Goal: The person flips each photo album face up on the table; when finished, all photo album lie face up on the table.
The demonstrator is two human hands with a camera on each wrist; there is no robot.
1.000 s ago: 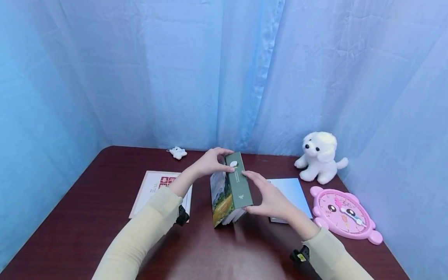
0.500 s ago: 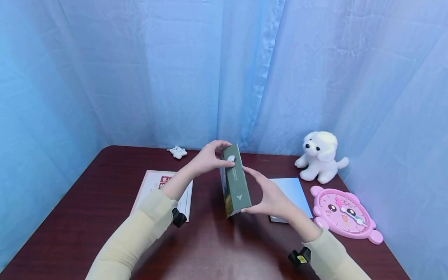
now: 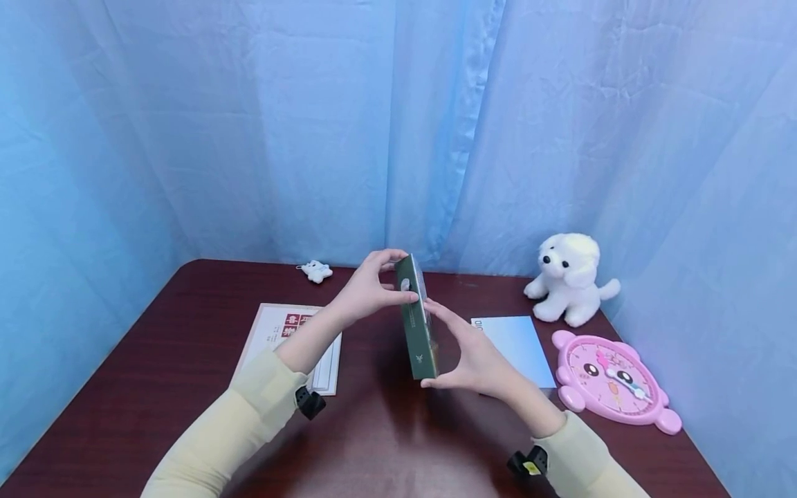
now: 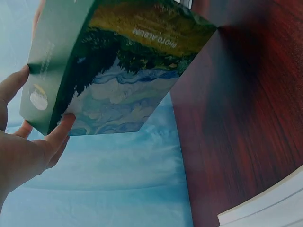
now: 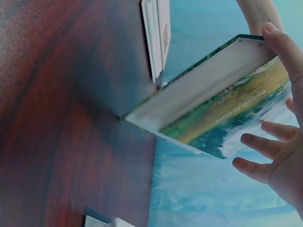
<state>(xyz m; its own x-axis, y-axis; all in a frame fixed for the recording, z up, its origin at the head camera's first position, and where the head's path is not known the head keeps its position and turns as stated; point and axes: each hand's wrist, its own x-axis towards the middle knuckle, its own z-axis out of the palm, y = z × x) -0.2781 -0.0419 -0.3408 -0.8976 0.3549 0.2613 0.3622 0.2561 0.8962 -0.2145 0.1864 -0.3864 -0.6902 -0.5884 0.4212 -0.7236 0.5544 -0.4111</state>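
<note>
A photo album [image 3: 411, 321] with a green spine and painted landscape covers stands mid-table, spine up and leaning. My left hand [image 3: 364, 294] grips its far end, thumb across the spine, fingers on the left cover. At the near end my right hand [image 3: 476, 356] holds it, thumb at the spine's near corner and fingertips against the right cover. The left wrist view shows the "PHOTO ALBUM" cover, with the left fingers [image 4: 61, 130] near its spine edge. In the right wrist view the album's lower corner is right at the tabletop [image 5: 71, 142], and its page edges show.
Left of the album lies a white booklet [image 3: 264, 346] with red print, partly under the left forearm. A blue-white book [image 3: 519, 353] lies to the right, near a pink clock [image 3: 613, 380] and a white plush dog [image 3: 569, 280]. A small star plush [image 3: 317, 271] sits at the back.
The album has swung from leaning one way to the other: its left cover has turned out of the head view and its right cover shows. Both hands have turned with it, still holding.
</note>
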